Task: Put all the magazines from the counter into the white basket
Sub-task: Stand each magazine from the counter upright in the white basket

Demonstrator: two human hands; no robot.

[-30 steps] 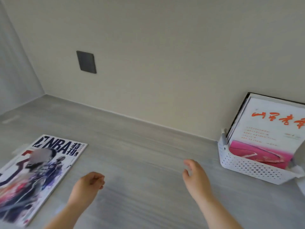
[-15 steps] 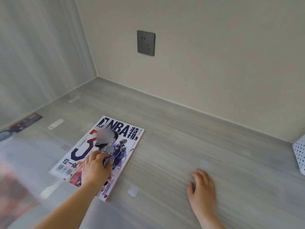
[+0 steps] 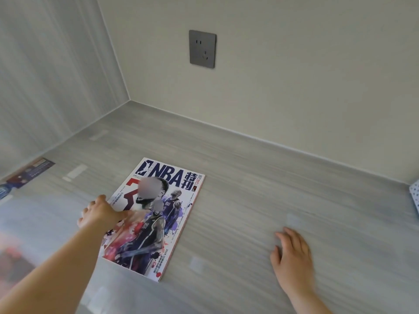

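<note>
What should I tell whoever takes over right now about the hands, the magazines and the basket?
Left hand pinches the left edge of the NBA magazine, which lies on the counter.
Right hand is open, resting on the counter, holding nothing.
Only a corner of the white basket shows at the far right; its contents are out of view.
Done: grip taken. Left: lift the magazine and put it in the basket.
A dark printed sheet at the far left may be another magazine; check it.
</note>
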